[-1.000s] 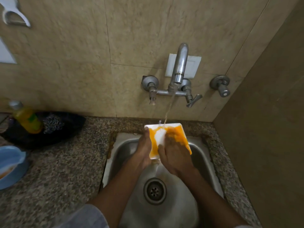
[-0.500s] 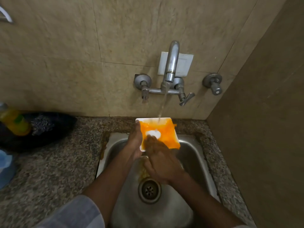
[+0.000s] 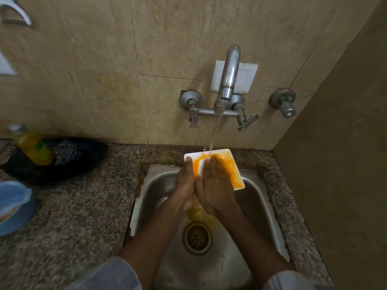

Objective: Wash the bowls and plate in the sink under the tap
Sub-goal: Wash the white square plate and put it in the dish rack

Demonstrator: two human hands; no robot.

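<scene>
— Item one? Place?
— White plate [image 3: 234, 172], orange-smeared, over the sink [image 3: 261, 197] back rim, under the tap [image 3: 229, 78] stream.
— Hands?
— Left hand [image 3: 185, 181] grips its left edge; right hand [image 3: 215, 185] lies flat on its face, fingers straight, hiding the middle.
— Worktop's left edge?
— Blue bowl [image 3: 14, 206], yellow bottle [image 3: 33, 145], black bag [image 3: 69, 158].

Honestly nothing here you can actually read. The bottle [image 3: 33, 146] way off to the left of the hands [image 3: 201, 181] has a green label patch on it, but it's too blurry to make out any word or brand. There's a tiny dark mark on the far edge of the white plate [image 3: 211, 152], just beyond the fingertips, might be letters, can't tell. The taps and the wall plate show no lettering that I can read.
</scene>
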